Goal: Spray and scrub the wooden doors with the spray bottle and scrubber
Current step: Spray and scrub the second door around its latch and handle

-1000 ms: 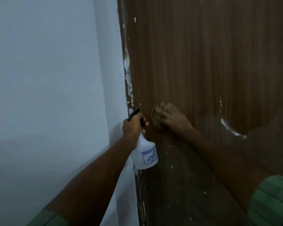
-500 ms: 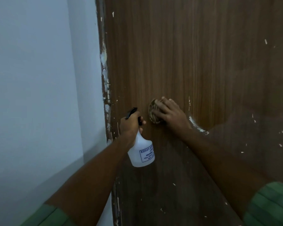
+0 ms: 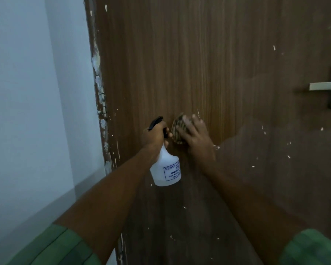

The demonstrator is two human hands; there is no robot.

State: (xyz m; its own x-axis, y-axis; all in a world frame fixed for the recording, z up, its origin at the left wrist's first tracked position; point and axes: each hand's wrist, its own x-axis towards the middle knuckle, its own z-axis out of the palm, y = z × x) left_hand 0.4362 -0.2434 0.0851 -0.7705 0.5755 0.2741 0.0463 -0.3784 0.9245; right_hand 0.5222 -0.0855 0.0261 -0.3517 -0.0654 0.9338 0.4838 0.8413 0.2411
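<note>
Scrubber (image 3: 177,131) mostly covered by right hand (image 3: 196,138), fingers motion-blurred. Spray bottle (image 3: 165,169) neck hidden inside left hand (image 3: 154,137); label text partly unreadable. Door handle (image 3: 328,86) plate cut off at right edge.

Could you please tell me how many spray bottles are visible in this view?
1. The white spray bottle is gripped by the left hand in front of the wooden door, just left of the right hand pressing the scrubber. Others may lie outside the frame.
</note>
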